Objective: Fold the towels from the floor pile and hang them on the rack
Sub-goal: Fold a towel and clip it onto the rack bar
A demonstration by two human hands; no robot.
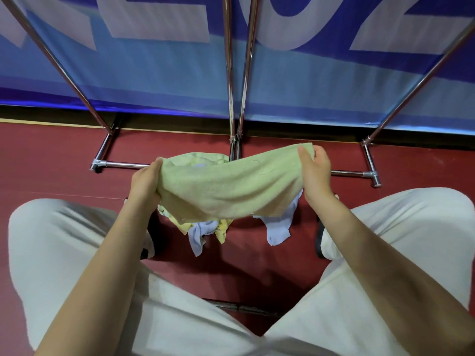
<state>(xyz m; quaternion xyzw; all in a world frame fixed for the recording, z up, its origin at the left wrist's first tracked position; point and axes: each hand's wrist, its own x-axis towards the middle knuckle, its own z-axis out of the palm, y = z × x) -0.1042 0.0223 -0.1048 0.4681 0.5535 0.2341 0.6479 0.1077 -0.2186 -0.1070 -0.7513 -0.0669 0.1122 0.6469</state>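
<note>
Above the floor pile [203, 228], left hand [144, 182] and right hand [314, 173] grip a sagging pale-green towel [231, 186]

Pale green towel [231, 186] stretched above floor pile [205, 232] (lavender, yellow).

— How was the light in there?
— Bright and even, coming from overhead. Soft shadows lay on the red floor [64, 160] under the person's legs.
— Any glare?
— Thin highlights ran along the chrome rack poles [228, 73].
— And the picture itself?
— Wide-angle: the poles splayed outward, the banner [154, 68] bowed. Slightly soft throughout, softer toward the edges.
</note>
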